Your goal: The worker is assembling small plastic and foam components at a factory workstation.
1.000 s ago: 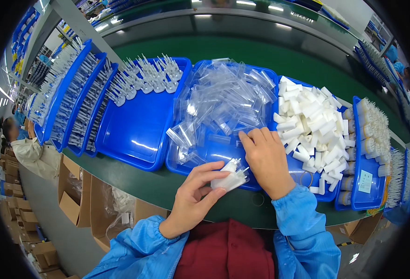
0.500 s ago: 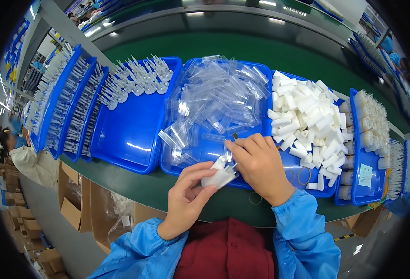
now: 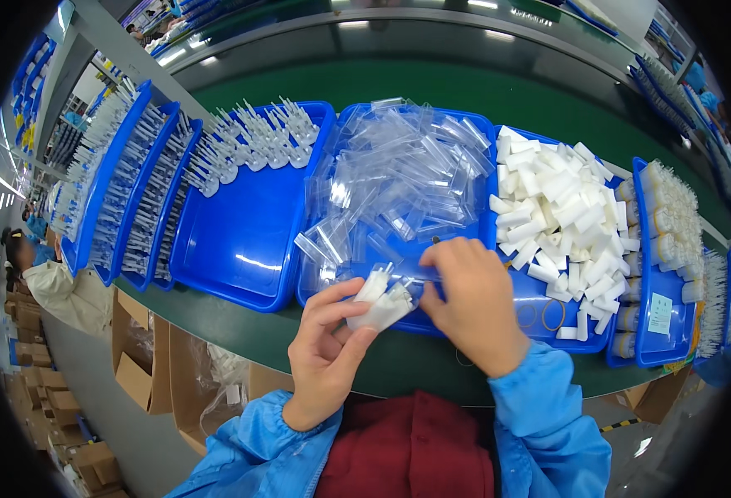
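My left hand (image 3: 328, 344) is closed around a small bundle of white plastic pieces (image 3: 386, 305), gripped between thumb and fingers over the near edge of the middle tray. Thin stems stick up from the bundle. Just to its right is my right hand (image 3: 475, 295), its fingers curled and its thumb and forefinger apart. Something clear shows between the bundle and the right fingertips, too blurred to make out. Beyond both hands, clear plastic sleeves (image 3: 399, 170) lie heaped in a blue tray (image 3: 309, 278).
White cylindrical pieces (image 3: 560, 212) fill a tray at right, with rubber bands (image 3: 554, 314) near its front. Stemmed clear parts (image 3: 253, 137) stand in the left tray (image 3: 233, 249). Tilted stacked trays (image 3: 116, 191) flank it. Cardboard boxes (image 3: 141, 349) stand below; a person (image 3: 54, 290) is at far left.
My right hand has drawn back to the right from the white pieces, and its thumb and forefinger have parted. My left hand still holds the bundle, now slightly more to the left.
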`<state>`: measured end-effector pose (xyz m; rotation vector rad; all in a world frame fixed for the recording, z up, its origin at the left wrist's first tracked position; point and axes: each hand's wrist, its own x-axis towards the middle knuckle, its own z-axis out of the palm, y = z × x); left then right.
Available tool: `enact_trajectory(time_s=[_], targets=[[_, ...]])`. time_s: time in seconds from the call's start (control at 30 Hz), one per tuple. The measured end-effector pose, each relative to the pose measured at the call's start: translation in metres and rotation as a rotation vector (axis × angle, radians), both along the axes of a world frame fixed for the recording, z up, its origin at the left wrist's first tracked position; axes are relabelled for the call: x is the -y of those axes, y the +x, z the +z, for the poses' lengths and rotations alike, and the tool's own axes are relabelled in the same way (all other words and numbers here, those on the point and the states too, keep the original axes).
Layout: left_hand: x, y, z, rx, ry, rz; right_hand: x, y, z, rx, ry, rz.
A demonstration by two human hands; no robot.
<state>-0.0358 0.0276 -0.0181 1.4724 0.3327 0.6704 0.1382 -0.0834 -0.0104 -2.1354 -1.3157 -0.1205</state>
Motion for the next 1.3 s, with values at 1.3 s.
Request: enact_trajectory(time_s=[1.3], targets=[[0.035, 0.022, 0.001, -0.229, 0.108, -0.066, 0.063, -0.021, 0.006, -0.853, 0.432, -0.047]])
